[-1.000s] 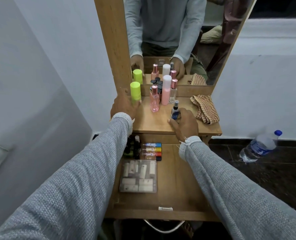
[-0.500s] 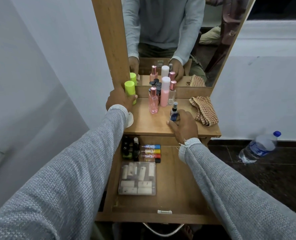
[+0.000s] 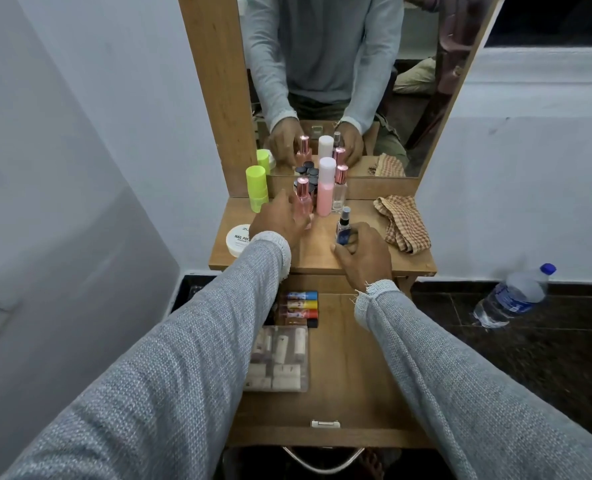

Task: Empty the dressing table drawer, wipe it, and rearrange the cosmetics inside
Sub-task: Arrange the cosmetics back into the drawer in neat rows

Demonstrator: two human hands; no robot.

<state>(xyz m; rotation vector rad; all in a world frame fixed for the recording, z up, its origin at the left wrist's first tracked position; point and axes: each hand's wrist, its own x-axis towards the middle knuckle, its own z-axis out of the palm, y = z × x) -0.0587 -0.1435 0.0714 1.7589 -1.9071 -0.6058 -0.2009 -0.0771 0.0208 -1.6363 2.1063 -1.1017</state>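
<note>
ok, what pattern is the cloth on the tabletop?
Brown-and-cream check; the cloth lies crumpled at the tabletop's right edge, clearest in the head view.
</note>
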